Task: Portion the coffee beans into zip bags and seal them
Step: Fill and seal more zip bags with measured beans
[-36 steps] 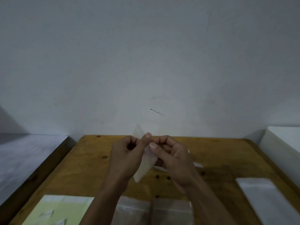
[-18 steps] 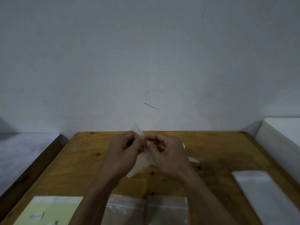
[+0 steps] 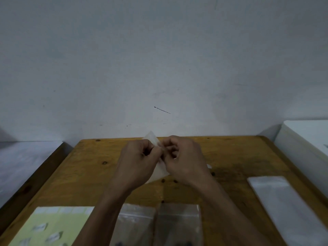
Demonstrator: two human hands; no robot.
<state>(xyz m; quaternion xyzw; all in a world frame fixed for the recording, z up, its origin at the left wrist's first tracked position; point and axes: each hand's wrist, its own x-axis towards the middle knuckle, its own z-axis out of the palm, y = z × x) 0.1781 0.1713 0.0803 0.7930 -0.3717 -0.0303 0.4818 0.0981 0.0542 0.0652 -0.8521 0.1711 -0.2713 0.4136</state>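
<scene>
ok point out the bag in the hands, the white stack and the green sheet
bag (image 3: 152,138) head view, top corner above the fingers
white stack (image 3: 276,196) head view, top face
green sheet (image 3: 58,222) head view, middle

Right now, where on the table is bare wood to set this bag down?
Bare: left table above the green sheet, and the right strip between right hand and white stack. Crowded: the near edge with clear bags.
</scene>
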